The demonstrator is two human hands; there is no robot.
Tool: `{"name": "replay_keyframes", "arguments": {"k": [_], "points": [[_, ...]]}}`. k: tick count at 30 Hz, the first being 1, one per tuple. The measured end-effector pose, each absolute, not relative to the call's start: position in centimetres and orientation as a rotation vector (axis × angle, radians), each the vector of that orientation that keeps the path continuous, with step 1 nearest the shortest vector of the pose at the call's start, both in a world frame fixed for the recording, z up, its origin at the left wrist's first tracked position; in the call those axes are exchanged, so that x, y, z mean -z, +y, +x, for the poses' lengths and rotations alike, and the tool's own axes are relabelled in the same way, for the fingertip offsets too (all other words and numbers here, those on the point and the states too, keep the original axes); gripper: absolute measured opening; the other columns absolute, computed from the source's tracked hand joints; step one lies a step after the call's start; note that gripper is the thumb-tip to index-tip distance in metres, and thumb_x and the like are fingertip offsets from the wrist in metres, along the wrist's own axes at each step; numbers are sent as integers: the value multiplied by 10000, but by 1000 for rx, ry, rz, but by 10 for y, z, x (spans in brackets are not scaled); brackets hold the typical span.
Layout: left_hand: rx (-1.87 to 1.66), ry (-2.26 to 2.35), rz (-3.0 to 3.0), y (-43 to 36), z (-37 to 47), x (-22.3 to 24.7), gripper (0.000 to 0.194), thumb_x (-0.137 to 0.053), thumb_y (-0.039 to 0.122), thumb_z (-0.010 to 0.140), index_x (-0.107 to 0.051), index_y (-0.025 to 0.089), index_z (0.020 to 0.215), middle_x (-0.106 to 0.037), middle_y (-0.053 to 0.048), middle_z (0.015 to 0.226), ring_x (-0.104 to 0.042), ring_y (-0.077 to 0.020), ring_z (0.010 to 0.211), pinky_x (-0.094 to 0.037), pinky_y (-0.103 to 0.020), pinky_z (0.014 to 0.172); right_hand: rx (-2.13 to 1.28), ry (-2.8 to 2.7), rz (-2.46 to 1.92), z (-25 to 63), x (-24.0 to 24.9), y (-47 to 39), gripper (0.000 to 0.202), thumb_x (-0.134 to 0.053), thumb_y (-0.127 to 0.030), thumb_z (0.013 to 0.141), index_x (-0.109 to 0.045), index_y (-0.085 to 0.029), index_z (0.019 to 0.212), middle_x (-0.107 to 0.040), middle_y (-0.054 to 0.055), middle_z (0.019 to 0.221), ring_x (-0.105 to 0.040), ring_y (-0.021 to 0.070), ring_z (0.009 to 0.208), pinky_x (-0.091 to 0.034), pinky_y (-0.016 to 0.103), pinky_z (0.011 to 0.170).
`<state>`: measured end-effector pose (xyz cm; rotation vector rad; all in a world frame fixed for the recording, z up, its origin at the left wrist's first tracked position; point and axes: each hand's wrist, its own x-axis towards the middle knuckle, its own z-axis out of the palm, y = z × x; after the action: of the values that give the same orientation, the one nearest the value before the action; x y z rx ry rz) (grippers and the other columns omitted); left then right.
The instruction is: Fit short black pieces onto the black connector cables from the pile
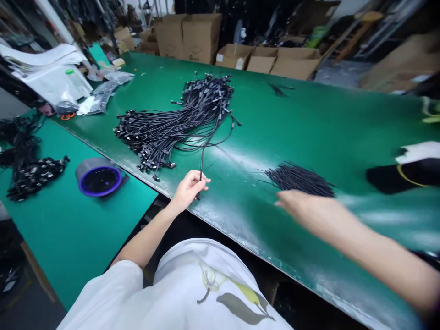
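Observation:
My left hand (191,187) is closed around a black cable (201,158) near the front edge of the green table. That cable runs up from my fingers towards a big heap of black cables (175,121) with small connectors on their ends. Smeared by motion, my right hand (295,201) is just in front of a pile of thin black strips (299,178) that look like cable ties. Its fingers do not show clearly, and whether anything is in them is hidden.
On the left side table are a roll of tape with a purple core (99,178) and another cable bundle (34,169). A few loose strips (277,90) lie far back. Orange-handled scissors (68,116) rest at left. Cardboard boxes (202,39) line the far edge; a dark cloth item (385,176) is at right.

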<state>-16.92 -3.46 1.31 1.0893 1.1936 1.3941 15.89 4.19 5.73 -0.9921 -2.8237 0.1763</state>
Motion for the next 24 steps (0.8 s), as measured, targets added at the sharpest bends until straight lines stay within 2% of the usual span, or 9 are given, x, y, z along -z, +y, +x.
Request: {"name": "replay_keyframes", "arguments": {"k": [2,4,6,9,12,15,17,20,24], "points": [[-1283,1217,1416,-37,-146,-18,183,-558,356,902,-606,181,930,-586,-89,1151,-581,-207,1086,-455,-345,964,-216,-3022,-847,124,-63,2,343,-326,-333,1010,-581,-194,828,-629,51,732,-569,150,571,-262,270,492],[-1045,1151,1632,-43,-130,-24,204,-509,343,929,-630,194,996,-636,-84,1082,-589,-202,1032,-420,-333,971,-131,-3043,-871,100,-76,-10,294,-362,-312,1007,-591,-188,870,-636,31,756,-560,126,569,-244,268,483],[-808,1037,1645,-51,-123,-27,248,-460,354,953,-633,199,1041,-652,-42,847,-607,-175,827,-449,-304,841,-4,-2946,-1010,95,-89,1,292,-413,-378,996,-602,-184,886,-645,36,789,-575,131,613,-229,272,483],[-662,982,1447,-59,-134,-26,307,-447,390,961,-636,169,1062,-532,24,613,-486,-113,561,-405,-244,611,74,-2756,-1197,118,-95,36,344,-487,-504,947,-628,-191,920,-672,53,871,-613,168,734,-274,265,516],[-784,898,1109,-59,-159,-23,280,-566,387,903,-670,129,935,-386,71,511,-321,-61,441,-340,-204,502,-6,-2640,-1227,149,-79,62,355,-462,-502,954,-649,-200,949,-695,55,917,-632,196,799,-367,278,595],[-1151,768,653,-57,-182,-31,230,-560,321,911,-673,121,898,-224,103,495,-172,-34,392,-309,-158,439,-148,-2549,-1107,166,-52,67,395,-337,-431,1006,-653,-198,960,-712,52,933,-647,197,841,-432,294,705],[-1389,740,431,-55,-189,-41,246,-470,268,963,-666,124,1003,-257,85,532,-216,-34,403,-332,-125,449,-189,-2485,-1006,166,-36,59,419,-288,-410,1023,-646,-197,985,-719,46,919,-651,180,812,-440,288,727],[-1596,731,293,-49,-187,-55,310,-358,233,1010,-635,149,1123,-384,47,611,-372,-37,491,-419,-108,553,-61,-2493,-842,152,-20,38,396,-328,-437,1020,-632,-183,1029,-710,45,837,-627,164,708,-411,279,676],[-1646,703,250,-38,-176,-63,350,-296,224,1027,-634,164,1102,-502,8,739,-506,-43,632,-497,-142,703,226,-2659,-691,128,-13,13,327,-358,-329,1020,-637,-172,955,-618,25,646,-545,160,572,-301,306,601]]}}
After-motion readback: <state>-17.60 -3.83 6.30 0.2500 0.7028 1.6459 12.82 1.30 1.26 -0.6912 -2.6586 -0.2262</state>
